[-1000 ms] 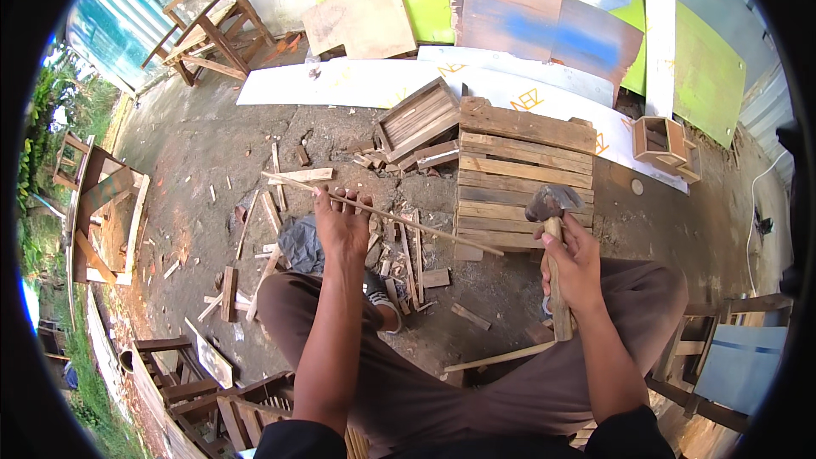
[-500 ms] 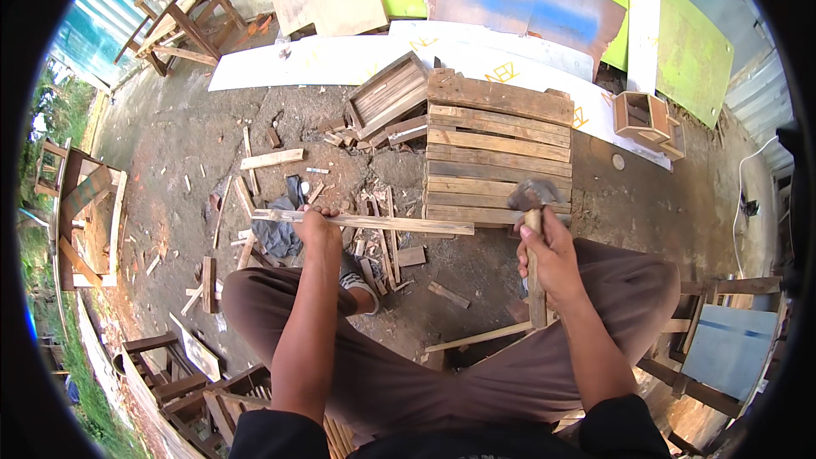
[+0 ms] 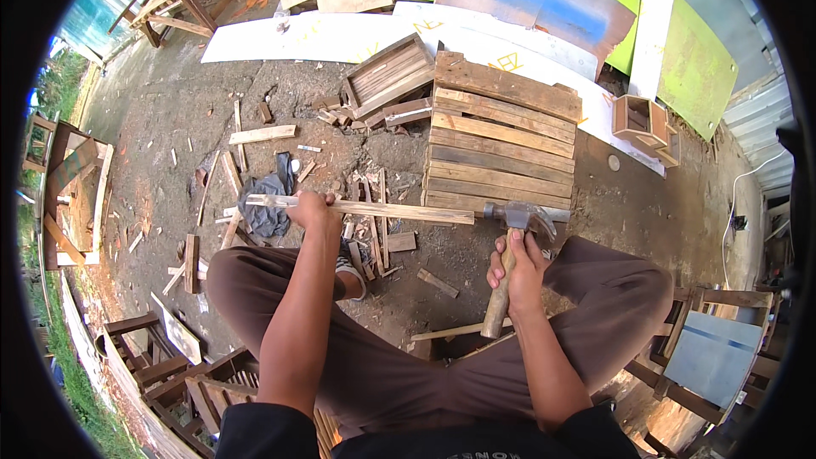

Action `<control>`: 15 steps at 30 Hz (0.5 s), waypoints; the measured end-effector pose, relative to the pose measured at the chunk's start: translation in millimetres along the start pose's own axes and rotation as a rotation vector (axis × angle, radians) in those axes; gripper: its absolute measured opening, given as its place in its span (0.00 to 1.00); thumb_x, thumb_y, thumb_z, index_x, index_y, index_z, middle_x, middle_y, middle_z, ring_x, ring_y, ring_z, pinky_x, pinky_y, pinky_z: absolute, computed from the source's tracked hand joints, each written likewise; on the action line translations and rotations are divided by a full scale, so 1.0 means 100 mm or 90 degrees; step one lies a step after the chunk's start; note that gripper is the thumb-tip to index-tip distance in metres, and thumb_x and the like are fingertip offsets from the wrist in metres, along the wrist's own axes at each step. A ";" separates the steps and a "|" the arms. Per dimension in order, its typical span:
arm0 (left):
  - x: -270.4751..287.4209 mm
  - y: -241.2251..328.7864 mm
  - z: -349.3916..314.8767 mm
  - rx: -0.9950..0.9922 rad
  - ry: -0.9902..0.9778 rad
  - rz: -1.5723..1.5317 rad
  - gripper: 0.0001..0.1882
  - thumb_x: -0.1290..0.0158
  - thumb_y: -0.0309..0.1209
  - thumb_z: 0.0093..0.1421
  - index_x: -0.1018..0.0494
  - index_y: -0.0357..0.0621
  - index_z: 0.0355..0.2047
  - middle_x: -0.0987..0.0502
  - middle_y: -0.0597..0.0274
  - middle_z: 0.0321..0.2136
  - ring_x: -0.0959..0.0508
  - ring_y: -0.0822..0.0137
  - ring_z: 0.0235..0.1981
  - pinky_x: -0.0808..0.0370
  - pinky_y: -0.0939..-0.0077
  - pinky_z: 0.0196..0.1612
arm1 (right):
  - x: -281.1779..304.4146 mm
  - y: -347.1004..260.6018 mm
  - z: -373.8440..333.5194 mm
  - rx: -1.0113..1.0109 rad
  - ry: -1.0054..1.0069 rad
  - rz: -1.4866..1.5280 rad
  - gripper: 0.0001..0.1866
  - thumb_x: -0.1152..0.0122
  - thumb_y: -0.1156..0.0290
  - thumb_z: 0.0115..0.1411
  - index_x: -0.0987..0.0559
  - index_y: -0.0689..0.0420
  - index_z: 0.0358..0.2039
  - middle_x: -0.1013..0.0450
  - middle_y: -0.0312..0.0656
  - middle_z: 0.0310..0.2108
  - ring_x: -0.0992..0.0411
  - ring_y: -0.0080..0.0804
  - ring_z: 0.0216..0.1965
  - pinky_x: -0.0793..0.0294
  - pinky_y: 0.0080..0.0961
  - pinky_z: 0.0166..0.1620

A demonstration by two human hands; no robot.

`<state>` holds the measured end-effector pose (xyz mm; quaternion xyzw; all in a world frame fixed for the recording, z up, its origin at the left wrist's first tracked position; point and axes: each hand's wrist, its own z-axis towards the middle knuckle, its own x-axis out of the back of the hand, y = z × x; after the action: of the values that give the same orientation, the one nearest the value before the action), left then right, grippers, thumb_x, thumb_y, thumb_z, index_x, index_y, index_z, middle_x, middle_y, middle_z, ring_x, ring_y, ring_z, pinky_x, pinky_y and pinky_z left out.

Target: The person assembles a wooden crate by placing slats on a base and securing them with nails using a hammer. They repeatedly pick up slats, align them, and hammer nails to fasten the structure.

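My left hand [image 3: 313,208] is closed around a long thin wooden strip [image 3: 399,213] near its left end. The strip lies level across the view, over my knee area. In my right hand [image 3: 520,270] is a claw hammer [image 3: 498,302], gripped high on its wooden handle, just below the metal head. The hammer's head is beside the strip's right end; whether they touch, I cannot tell. Just beyond the strip lies a slatted wooden pallet-like panel [image 3: 501,151], partly covered by the hammer head at its near edge.
Wood scraps and a dark plastic bag [image 3: 268,208] litter the ground at left. A shallow wooden tray [image 3: 391,76] leans on offcuts beyond. A small wooden box [image 3: 639,123] stands at right. Wooden frames [image 3: 81,191] flank me, and painted boards [image 3: 544,0] line the back.
The hammer has moved left and its head has turned, coming to the strip's right end. My left hand still holds the strip. The whole view has shifted slightly.
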<state>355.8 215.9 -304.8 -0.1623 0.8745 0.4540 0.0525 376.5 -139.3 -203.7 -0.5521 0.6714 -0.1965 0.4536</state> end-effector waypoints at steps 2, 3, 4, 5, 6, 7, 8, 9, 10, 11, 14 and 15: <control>-0.02 -0.02 -0.01 -0.002 0.026 0.007 0.06 0.58 0.22 0.70 0.41 0.45 0.44 0.37 0.64 0.23 0.39 0.71 0.14 0.39 0.72 0.17 | -0.02 0.05 0.06 -0.026 -0.004 0.005 0.12 0.49 0.60 0.78 0.34 0.55 0.41 0.32 0.38 0.34 0.35 0.24 0.19 0.33 0.26 0.19; -0.03 -0.02 -0.01 -0.005 0.026 0.005 0.06 0.58 0.22 0.71 0.41 0.45 0.45 0.37 0.64 0.24 0.39 0.71 0.15 0.39 0.72 0.17 | -0.03 0.06 0.10 -0.043 -0.017 0.008 0.12 0.49 0.60 0.78 0.34 0.55 0.41 0.32 0.38 0.34 0.36 0.24 0.19 0.33 0.26 0.19; -0.03 -0.03 -0.01 -0.002 0.026 0.007 0.07 0.57 0.22 0.71 0.42 0.45 0.46 0.37 0.64 0.24 0.39 0.71 0.15 0.39 0.72 0.17 | -0.03 0.07 0.12 -0.054 -0.029 0.007 0.13 0.49 0.60 0.78 0.34 0.56 0.41 0.32 0.38 0.34 0.36 0.24 0.19 0.34 0.27 0.19; -0.03 -0.04 -0.01 0.001 0.028 0.003 0.08 0.57 0.22 0.71 0.42 0.45 0.47 0.37 0.64 0.25 0.39 0.71 0.15 0.39 0.72 0.17 | -0.03 0.07 0.12 -0.061 -0.033 0.012 0.13 0.49 0.60 0.78 0.34 0.56 0.40 0.32 0.39 0.34 0.36 0.25 0.19 0.34 0.27 0.19; -0.04 -0.05 -0.01 0.001 0.026 -0.001 0.08 0.57 0.23 0.71 0.42 0.46 0.47 0.36 0.64 0.25 0.39 0.72 0.15 0.39 0.72 0.17 | -0.02 0.07 0.12 -0.061 -0.019 0.006 0.13 0.49 0.60 0.78 0.34 0.55 0.40 0.32 0.39 0.34 0.36 0.25 0.19 0.34 0.27 0.19; -0.03 -0.05 -0.01 -0.001 0.026 -0.004 0.09 0.56 0.23 0.71 0.42 0.46 0.48 0.36 0.64 0.26 0.39 0.72 0.16 0.39 0.72 0.17 | -0.02 0.07 0.11 -0.051 -0.006 0.002 0.12 0.49 0.61 0.78 0.34 0.55 0.40 0.32 0.39 0.34 0.36 0.24 0.19 0.34 0.27 0.19; -0.02 -0.05 -0.01 0.005 0.030 -0.007 0.09 0.56 0.23 0.71 0.42 0.46 0.49 0.36 0.64 0.27 0.39 0.72 0.16 0.39 0.72 0.17 | -0.02 0.07 0.10 -0.043 0.007 0.000 0.12 0.49 0.61 0.78 0.34 0.55 0.40 0.32 0.39 0.34 0.36 0.24 0.19 0.34 0.27 0.19; 0.00 -0.05 -0.03 0.004 0.012 -0.023 0.10 0.55 0.23 0.72 0.42 0.47 0.50 0.36 0.64 0.28 0.39 0.72 0.17 0.39 0.73 0.18 | -0.02 0.06 0.10 -0.029 0.019 0.011 0.12 0.49 0.61 0.78 0.34 0.55 0.40 0.31 0.39 0.34 0.36 0.24 0.18 0.33 0.27 0.18; 0.01 -0.04 -0.03 -0.001 0.001 -0.020 0.10 0.56 0.23 0.72 0.42 0.47 0.50 0.37 0.64 0.28 0.39 0.72 0.17 0.39 0.73 0.18 | -0.03 0.06 0.10 -0.035 0.006 -0.005 0.11 0.49 0.61 0.77 0.33 0.55 0.42 0.31 0.39 0.34 0.36 0.23 0.18 0.34 0.25 0.18; 0.01 -0.04 -0.04 -0.004 -0.005 -0.021 0.10 0.56 0.23 0.72 0.42 0.47 0.50 0.37 0.64 0.28 0.39 0.72 0.17 0.39 0.73 0.18 | -0.03 0.05 0.10 -0.041 -0.005 -0.021 0.10 0.48 0.61 0.77 0.32 0.54 0.43 0.32 0.39 0.34 0.36 0.23 0.18 0.35 0.24 0.18; 0.00 -0.02 -0.09 0.003 0.003 -0.017 0.08 0.57 0.23 0.72 0.42 0.47 0.48 0.37 0.65 0.27 0.40 0.72 0.17 0.39 0.73 0.18 | -0.05 0.02 0.10 -0.027 -0.018 -0.091 0.09 0.49 0.63 0.78 0.31 0.54 0.45 0.32 0.39 0.34 0.36 0.23 0.17 0.35 0.23 0.17; 0.00 -0.01 -0.10 0.005 0.000 -0.018 0.08 0.57 0.23 0.72 0.42 0.48 0.47 0.38 0.65 0.26 0.40 0.72 0.16 0.39 0.73 0.18 | -0.06 0.01 0.09 0.003 -0.025 -0.137 0.09 0.50 0.63 0.78 0.31 0.55 0.45 0.32 0.39 0.34 0.36 0.22 0.17 0.35 0.23 0.16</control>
<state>356.9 207.7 -299.4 -0.1745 0.8741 0.4495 0.0595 383.5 -131.4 -206.9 -0.6238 0.5986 -0.2345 0.4445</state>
